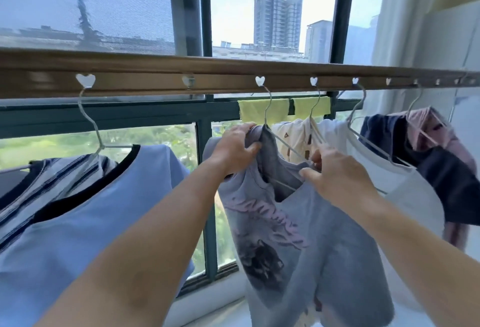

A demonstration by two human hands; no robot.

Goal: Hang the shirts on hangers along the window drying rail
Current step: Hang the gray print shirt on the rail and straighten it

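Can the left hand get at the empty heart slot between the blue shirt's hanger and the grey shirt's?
Probably yes. The left hand grips the grey shirt just below the empty heart slot, and nothing hangs between them, but it must let go first.

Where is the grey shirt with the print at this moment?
The grey printed shirt hangs centre-frame on a hanger, held by both hands, between the blue shirt and the white shirt.
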